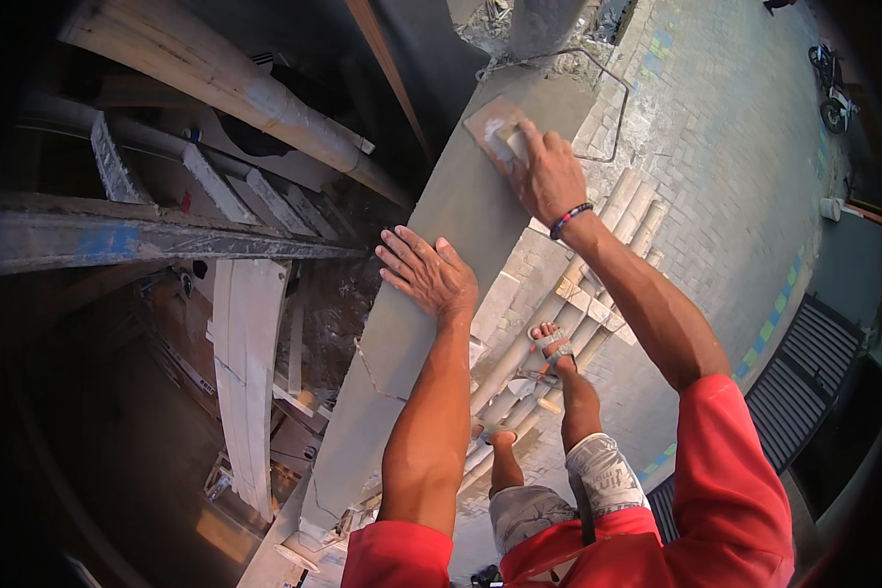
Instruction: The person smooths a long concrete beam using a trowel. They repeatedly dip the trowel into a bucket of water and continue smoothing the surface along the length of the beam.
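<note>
A long grey wall top [475, 211] with a smooth mortar surface runs up and away in front of me. My right hand [551, 184] grips a plastering float [482, 120], whose flat plate lies on the mortar near the far end. The plate is smeared with pale mortar, and my fingers hide part of its handle. Nearer to me, my left hand [429, 272] rests flat on the left side of the wall top, palm down, fingers stretched out and nothing in it.
Bent wire [625, 98] sticks out at the wall's far end. Bamboo poles [647, 211] are under my sandalled feet, high above a paved yard [715, 147]. Left of the wall are a ladder [167, 233], a thick pole [216, 73] and a dark drop. A motorbike [833, 98] stands far right.
</note>
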`<state>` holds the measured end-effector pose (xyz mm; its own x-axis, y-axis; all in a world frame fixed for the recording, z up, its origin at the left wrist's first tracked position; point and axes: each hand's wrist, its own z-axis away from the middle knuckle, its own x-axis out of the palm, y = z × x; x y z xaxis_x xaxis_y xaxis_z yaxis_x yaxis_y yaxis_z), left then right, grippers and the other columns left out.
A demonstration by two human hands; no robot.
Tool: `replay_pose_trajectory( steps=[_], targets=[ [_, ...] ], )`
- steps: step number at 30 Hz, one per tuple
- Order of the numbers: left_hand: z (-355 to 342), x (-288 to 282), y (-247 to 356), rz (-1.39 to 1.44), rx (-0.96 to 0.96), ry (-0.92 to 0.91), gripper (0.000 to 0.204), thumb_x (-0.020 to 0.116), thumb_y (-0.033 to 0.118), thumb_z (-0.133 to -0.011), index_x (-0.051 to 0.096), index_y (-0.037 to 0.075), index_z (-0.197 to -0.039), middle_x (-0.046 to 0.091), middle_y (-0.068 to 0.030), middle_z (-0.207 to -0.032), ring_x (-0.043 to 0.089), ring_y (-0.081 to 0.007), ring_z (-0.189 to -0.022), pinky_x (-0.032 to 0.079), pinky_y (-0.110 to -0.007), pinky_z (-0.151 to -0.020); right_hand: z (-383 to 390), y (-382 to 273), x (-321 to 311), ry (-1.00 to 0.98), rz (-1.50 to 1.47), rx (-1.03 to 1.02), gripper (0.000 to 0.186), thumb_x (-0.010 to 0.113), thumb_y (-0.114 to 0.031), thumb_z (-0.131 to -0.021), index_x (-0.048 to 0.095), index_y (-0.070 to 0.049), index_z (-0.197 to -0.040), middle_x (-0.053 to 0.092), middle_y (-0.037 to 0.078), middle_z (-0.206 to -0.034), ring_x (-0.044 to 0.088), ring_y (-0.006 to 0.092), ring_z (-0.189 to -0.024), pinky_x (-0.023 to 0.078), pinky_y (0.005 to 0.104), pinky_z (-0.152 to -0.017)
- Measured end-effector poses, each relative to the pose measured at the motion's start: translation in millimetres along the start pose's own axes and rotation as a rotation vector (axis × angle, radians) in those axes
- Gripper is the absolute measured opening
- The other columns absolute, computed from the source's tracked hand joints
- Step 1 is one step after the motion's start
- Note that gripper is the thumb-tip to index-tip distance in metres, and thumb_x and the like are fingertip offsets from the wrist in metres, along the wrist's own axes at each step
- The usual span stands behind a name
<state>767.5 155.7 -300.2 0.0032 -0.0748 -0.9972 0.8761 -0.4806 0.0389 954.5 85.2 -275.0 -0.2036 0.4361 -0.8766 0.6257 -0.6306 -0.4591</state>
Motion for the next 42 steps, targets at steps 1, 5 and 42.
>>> replay_pose_trajectory(
  steps=[1,5,42],
  targets=[
    [1.5,1.6,-6.2,-0.008,-0.007,-0.006,0.062,0.023,0.036,-0.099,0.011,-0.001,-0.147,0.009,-0.0200,-0.154,0.006,-0.0394,-0.142,0.007,-0.054,-0.114,28.0,-18.4,3.7,-0.124,-0.033,-0.098,0.049,0.066,-0.024,-0.082,0.049,-0.006,-0.124,0.055,0.018,-0.093,0.055,0.0334,-0.083,0.047,0.0426,-0.072],
    [1.8,4.3,-19.4,-0.051,-0.026,-0.006,0.062,0.022,0.037,-0.099,0.010,0.000,-0.148,0.009,-0.0194,-0.155,0.006,-0.0389,-0.142,0.008,-0.054,-0.114,49.1,4.3,-19.9,-0.281,-0.023,-0.203,0.053,0.070,-0.030,-0.080,0.050,-0.008,-0.123,0.054,0.015,-0.091,0.055,0.0318,-0.083,0.047,0.0413,-0.070],
    [2.3,7.0,-8.8,-0.039,-0.026,-0.023,0.063,0.026,0.037,-0.099,0.012,-0.001,-0.147,0.010,-0.0197,-0.154,0.008,-0.0372,-0.143,0.009,-0.054,-0.114,-15.1,0.5,-18.2,-0.157,-0.025,0.342,0.052,0.068,-0.025,-0.079,0.049,-0.008,-0.124,0.056,0.024,-0.095,0.058,0.0399,-0.088,0.049,0.0465,-0.075]
  ],
)
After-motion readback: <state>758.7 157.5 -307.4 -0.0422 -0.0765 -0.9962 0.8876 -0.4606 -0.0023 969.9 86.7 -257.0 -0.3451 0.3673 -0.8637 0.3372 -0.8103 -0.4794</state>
